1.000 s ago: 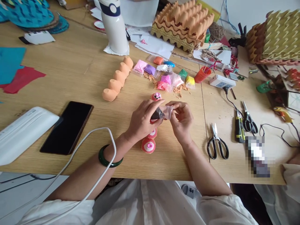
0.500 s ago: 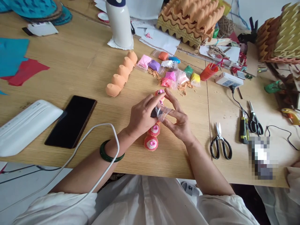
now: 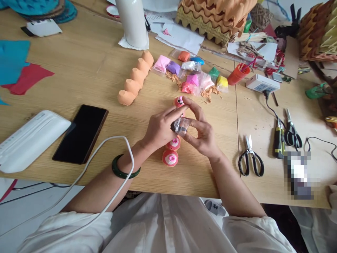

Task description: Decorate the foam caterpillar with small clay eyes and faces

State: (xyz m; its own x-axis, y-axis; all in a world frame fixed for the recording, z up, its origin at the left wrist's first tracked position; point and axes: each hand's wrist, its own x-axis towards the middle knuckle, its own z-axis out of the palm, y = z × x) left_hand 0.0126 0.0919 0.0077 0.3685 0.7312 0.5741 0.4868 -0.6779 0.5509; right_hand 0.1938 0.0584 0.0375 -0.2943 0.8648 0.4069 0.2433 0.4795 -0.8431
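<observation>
Between my two hands is a small clear plastic bag (image 3: 181, 125) with something black in it, likely of the same soft stuff as the coloured packets. My left hand (image 3: 162, 130) is closed on the bag's dark end, and my right hand (image 3: 204, 135) pinches its clear end. Under my hands lies a row of pink-painted egg-carton cups (image 3: 170, 158) with white and pink rings; the far cup carries small black marks. My hands hide the middle of this row. A plain orange strip of egg-carton cups (image 3: 133, 80) lies beyond my left hand.
Coloured clay-like packets (image 3: 191, 80) lie ahead beside an orange cup of sticks (image 3: 238, 73). Scissors (image 3: 250, 158) and a utility knife (image 3: 278, 140) are at right. A phone (image 3: 81, 133) lies left; a white cable (image 3: 129, 154) crosses my left forearm. Egg trays (image 3: 210, 21) stand behind.
The bag now shows more of its clear part between my hands, and my right fingers have curled a little. The camera view has shifted slightly.
</observation>
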